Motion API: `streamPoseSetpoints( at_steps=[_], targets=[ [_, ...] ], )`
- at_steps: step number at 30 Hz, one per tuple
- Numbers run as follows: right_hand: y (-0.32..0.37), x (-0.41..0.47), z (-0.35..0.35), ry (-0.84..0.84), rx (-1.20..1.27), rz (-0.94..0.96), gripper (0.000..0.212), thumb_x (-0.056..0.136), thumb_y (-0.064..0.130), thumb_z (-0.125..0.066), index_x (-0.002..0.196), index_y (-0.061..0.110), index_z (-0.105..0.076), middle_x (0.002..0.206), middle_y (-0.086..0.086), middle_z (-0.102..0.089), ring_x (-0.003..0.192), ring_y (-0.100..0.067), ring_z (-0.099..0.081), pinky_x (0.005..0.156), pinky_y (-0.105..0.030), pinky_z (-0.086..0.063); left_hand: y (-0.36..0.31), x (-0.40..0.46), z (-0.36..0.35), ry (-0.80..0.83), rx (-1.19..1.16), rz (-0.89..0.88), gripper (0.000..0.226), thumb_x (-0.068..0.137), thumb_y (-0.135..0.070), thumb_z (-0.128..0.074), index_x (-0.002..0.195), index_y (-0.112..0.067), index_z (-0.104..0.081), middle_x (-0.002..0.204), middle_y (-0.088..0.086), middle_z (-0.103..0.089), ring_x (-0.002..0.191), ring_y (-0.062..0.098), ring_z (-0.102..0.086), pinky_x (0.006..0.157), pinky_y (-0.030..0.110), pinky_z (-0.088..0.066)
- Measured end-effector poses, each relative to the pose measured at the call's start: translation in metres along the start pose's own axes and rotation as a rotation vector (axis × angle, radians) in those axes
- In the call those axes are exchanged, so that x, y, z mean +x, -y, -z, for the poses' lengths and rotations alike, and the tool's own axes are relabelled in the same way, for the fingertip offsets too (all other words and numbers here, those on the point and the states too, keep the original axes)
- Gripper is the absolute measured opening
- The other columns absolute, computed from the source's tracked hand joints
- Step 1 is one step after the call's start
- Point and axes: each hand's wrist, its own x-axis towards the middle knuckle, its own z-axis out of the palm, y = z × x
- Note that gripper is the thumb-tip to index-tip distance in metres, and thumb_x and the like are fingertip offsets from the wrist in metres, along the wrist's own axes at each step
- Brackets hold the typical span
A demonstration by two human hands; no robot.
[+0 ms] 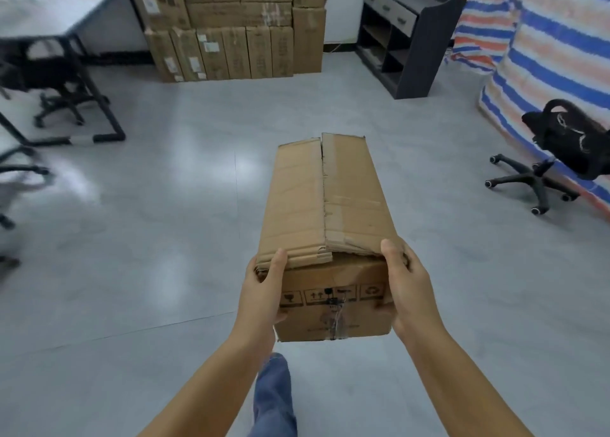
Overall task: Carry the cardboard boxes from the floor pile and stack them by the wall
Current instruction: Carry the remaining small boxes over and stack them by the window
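While both hands carry it above the grey floor (148, 238), the box (325, 225) sits lengthwise away from the person, its top flaps closed but ragged, with tape along the seam and handling symbols printed on the near end. The left hand (264, 291) grips the near left corner, thumb on the top flap and fingers curled around the side. The right hand (407, 284) grips the near right corner the same way, thumb up on the top edge, fingers wrapped out of sight behind the side. Below the box a leg in blue jeans (274, 397) shows.

Well ahead, a stack (237, 23) of cardboard boxes stands against the far wall, some upright in a row, others lying on top. Right of it is a dark cabinet (406, 33) with drawers and open shelves. A striped tarp (554, 50) covers something at the right, with a black chair (558, 152) just in front. At the left stands a table (59, 10) with another chair beneath it.
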Motion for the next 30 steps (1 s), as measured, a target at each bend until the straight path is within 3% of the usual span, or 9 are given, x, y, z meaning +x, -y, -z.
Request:
streamPoseSetpoints(
  at_steps=[5, 11, 14, 16, 18, 21, 26, 30],
  targets=[
    [0.025, 0.088, -0.081, 0.001, -0.021, -0.026, 0.035, 0.094, 0.045, -0.05, 0.126, 0.031, -0.056, 0.114, 0.007, -0.063, 0.105, -0.014, -0.059, 0.086, -0.041, -0.053, -0.072, 0.098, 0.004, 0.011, -0.007, -0.013, 0.03, 0.092, -0.046, -0.054, 0.118, -0.032, -0.047, 0.102, -0.014, -0.056, 0.089, 0.004, -0.053, 0.066, 0.033, -0.049],
    [0.053, 0.173, -0.163, 0.005, -0.051, -0.028, 0.042, 0.091, 0.05, -0.051, 0.129, 0.033, -0.054, 0.122, 0.006, -0.061, 0.115, -0.02, -0.055, 0.098, -0.056, -0.046, -0.142, 0.196, 0.006, 0.005, -0.003, -0.049, 0.034, 0.092, -0.047, -0.053, 0.122, -0.035, -0.046, 0.105, -0.015, -0.055, 0.092, 0.004, -0.054, 0.069, 0.034, -0.05],
    [0.063, 0.213, -0.192, 0.015, -0.059, -0.06, 0.041, 0.092, 0.05, -0.051, 0.129, 0.033, -0.054, 0.121, 0.004, -0.061, 0.112, -0.02, -0.057, 0.093, -0.053, -0.05, -0.165, 0.236, 0.002, -0.002, -0.012, -0.058, 0.034, 0.093, -0.046, -0.053, 0.124, -0.033, -0.047, 0.105, -0.014, -0.056, 0.092, 0.004, -0.055, 0.067, 0.032, -0.05],
    [0.069, 0.243, -0.21, 0.025, -0.06, -0.069, 0.038, 0.093, 0.047, -0.049, 0.128, 0.031, -0.055, 0.117, 0.003, -0.062, 0.104, -0.018, -0.059, 0.081, -0.045, -0.055, -0.18, 0.267, -0.004, -0.011, -0.025, -0.05, 0.035, 0.093, -0.045, -0.053, 0.125, -0.032, -0.047, 0.104, -0.013, -0.057, 0.091, 0.005, -0.056, 0.066, 0.031, -0.05],
    [0.075, 0.276, -0.229, 0.032, -0.062, -0.066, 0.036, 0.095, 0.045, -0.048, 0.127, 0.029, -0.055, 0.111, 0.003, -0.063, 0.096, -0.014, -0.06, 0.066, -0.034, -0.053, -0.195, 0.301, -0.011, -0.024, -0.025, -0.046, 0.035, 0.093, -0.044, -0.052, 0.126, -0.031, -0.047, 0.103, -0.012, -0.057, 0.089, 0.005, -0.056, 0.065, 0.032, -0.051],
    [0.089, 0.336, -0.257, 0.058, -0.079, -0.062, 0.037, 0.096, 0.044, -0.046, 0.129, 0.029, -0.054, 0.109, 0.005, -0.062, 0.09, -0.008, -0.059, 0.056, -0.026, -0.047, -0.218, 0.356, -0.029, -0.049, -0.035, -0.054, 0.037, 0.094, -0.045, -0.052, 0.127, -0.029, -0.047, 0.103, -0.012, -0.057, 0.09, 0.005, -0.056, 0.065, 0.032, -0.051],
    [0.126, 0.45, -0.302, 0.105, -0.114, -0.059, 0.035, 0.096, 0.044, -0.045, 0.127, 0.03, -0.055, 0.107, 0.006, -0.063, 0.09, -0.009, -0.059, 0.056, -0.029, -0.048, -0.272, 0.452, -0.073, -0.08, -0.083, -0.043, 0.036, 0.094, -0.043, -0.052, 0.127, -0.028, -0.048, 0.102, -0.012, -0.057, 0.087, 0.005, -0.057, 0.059, 0.029, -0.05],
    [0.167, 0.536, -0.346, 0.154, -0.151, -0.035, 0.036, 0.095, 0.044, -0.047, 0.126, 0.028, -0.056, 0.109, 0.006, -0.063, 0.095, -0.01, -0.059, 0.066, -0.035, -0.052, -0.329, 0.524, -0.103, -0.095, -0.108, -0.05, 0.038, 0.094, -0.044, -0.052, 0.128, -0.027, -0.047, 0.102, -0.014, -0.056, 0.088, 0.003, -0.055, 0.068, 0.033, -0.052]
  ],
)
